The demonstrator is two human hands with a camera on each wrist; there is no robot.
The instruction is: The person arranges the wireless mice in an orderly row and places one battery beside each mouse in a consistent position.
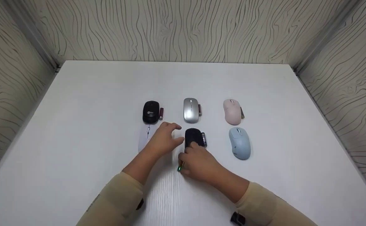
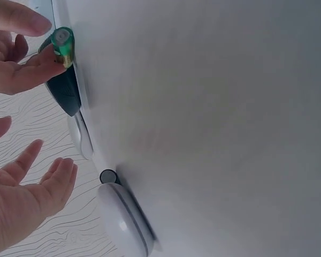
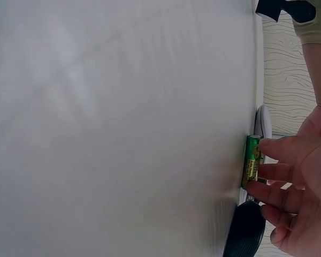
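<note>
My right hand [image 1: 200, 163] pinches a green and gold battery [image 3: 252, 160] between thumb and fingertips, low over the white tabletop. It is in front of a black mouse [image 1: 193, 135], overlapping the mouse's near end in the head view. A silvery battery [image 1: 204, 139] lies along that mouse's right side. To the left, my left hand [image 1: 164, 139] holds nothing, its thumb and fingers spread apart. It hovers beside a pale lilac mouse [image 1: 143, 135] and partly hides it. In the left wrist view a dark-ended battery [image 2: 108, 176] is against the pale mouse [image 2: 120, 219].
Behind stand another black mouse [image 1: 151, 112], a silver mouse [image 1: 191, 110] and a pink mouse [image 1: 232, 111], each with a battery [image 1: 161, 113] at its right side. A light blue mouse [image 1: 240, 143] lies at right. Patterned panels [image 1: 170, 31] enclose the table's back and sides.
</note>
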